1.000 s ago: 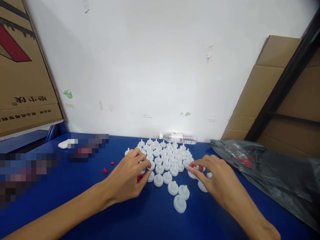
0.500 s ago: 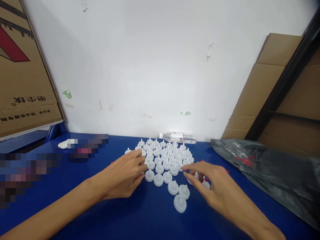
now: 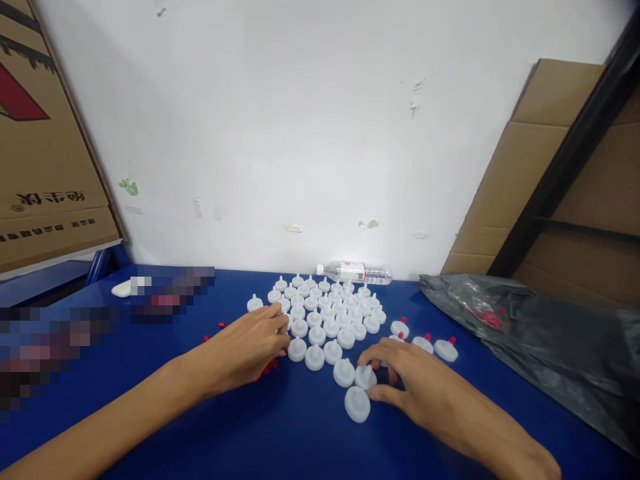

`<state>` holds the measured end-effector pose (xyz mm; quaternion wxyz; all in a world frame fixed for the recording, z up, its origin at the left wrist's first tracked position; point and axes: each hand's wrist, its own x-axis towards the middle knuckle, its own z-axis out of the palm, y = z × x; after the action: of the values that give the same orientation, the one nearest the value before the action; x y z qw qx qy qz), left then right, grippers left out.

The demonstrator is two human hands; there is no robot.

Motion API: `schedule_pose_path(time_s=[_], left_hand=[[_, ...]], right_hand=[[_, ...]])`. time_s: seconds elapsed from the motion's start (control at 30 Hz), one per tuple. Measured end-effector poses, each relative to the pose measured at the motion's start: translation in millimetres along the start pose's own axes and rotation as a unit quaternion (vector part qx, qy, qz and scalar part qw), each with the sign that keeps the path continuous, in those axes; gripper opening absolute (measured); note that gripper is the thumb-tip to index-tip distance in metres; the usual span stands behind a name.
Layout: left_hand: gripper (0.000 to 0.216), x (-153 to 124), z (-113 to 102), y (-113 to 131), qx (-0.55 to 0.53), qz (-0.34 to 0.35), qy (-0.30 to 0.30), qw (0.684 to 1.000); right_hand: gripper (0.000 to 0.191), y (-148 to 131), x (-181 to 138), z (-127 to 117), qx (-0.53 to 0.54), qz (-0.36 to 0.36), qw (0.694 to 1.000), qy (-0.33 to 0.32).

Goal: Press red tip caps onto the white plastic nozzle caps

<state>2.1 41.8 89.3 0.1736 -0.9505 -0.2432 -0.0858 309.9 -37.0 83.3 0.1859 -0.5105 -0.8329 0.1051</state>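
The nearest white cap point(image 3: 365, 379) sat flat on the blue table point(image 3: 300, 427), nozzle up, at the gap between the thumb and index finger of the right hand point(image 3: 425, 383). Those fingers were parted a little way around its near side; whether they pressed on it could not be told. Another cap point(image 3: 357, 405) sat just left of the thumb tip, and a third point(image 3: 344, 373) just left of the index fingertip.

Farther out beyond the right fingertips, a crowded cluster of white caps point(image 3: 330, 327) reached across to the left hand point(image 3: 245, 347). The fingers of that hand were curled narrow at the cluster's left edge, and whether they held anything was hidden. Red pieces point(image 3: 271, 365) lay just below them, partly covered by the hand, while another red piece point(image 3: 223, 325) showed past its back.

Behind the right knuckles stood several red-tipped caps point(image 3: 446, 351), one partly hidden by the hand.

Well beyond both sets of fingers, a clear bottle point(image 3: 353, 272) lay on its side by the white wall point(image 3: 300, 133). Well right of the right fingers spread dark grey plastic point(image 3: 560, 347); a printed cardboard box point(image 3: 55, 147) stood far left of the left fingers.
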Motion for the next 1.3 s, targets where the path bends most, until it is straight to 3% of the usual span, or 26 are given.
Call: schedule_pose_path(time_s=[0.13, 0.27, 0.4, 0.6, 0.77, 0.93, 1.07, 1.23, 1.3], left_hand=[[0.016, 1, -3, 0, -0.028, -0.023, -0.007, 0.999], [0.013, 2, -14, 3, -0.124, -0.085, 0.020, 0.988], [0.012, 3, -18, 16, -0.246, -0.119, 0.102, 0.956], [0.016, 10, -15, 32, -0.368, -0.138, 0.217, 0.893], [0.012, 11, -17, 40, -0.466, -0.207, 0.194, 0.838], [0.013, 10, -18, 45, -0.514, -0.215, 0.169, 0.813], [0.012, 10, -13, 44, -0.487, -0.204, 0.177, 0.831], [0.019, 7, -7, 44, -0.312, -0.077, 0.184, 0.929], [0.021, 5, -10, 47, -0.256, -0.066, 0.169, 0.950]], right_hand=[[0.019, -2, 2, -6, -0.001, 0.035, 0.999, 0.002], [0.029, -12, 6, -17, -0.010, 0.103, 0.993, 0.053], [0.032, -29, 9, -19, -0.012, 0.049, 0.994, 0.092], [0.030, -43, 10, -5, -0.004, -0.017, 0.997, 0.078], [0.038, -42, 11, 5, -0.016, -0.034, 0.993, 0.111], [0.037, -45, 11, 6, -0.017, -0.077, 0.987, 0.142], [0.036, -48, 10, 3, -0.032, -0.105, 0.980, 0.165], [0.035, -55, 10, 0, -0.031, -0.132, 0.976, 0.169], [0.031, -59, 10, 1, -0.020, -0.139, 0.974, 0.176]])
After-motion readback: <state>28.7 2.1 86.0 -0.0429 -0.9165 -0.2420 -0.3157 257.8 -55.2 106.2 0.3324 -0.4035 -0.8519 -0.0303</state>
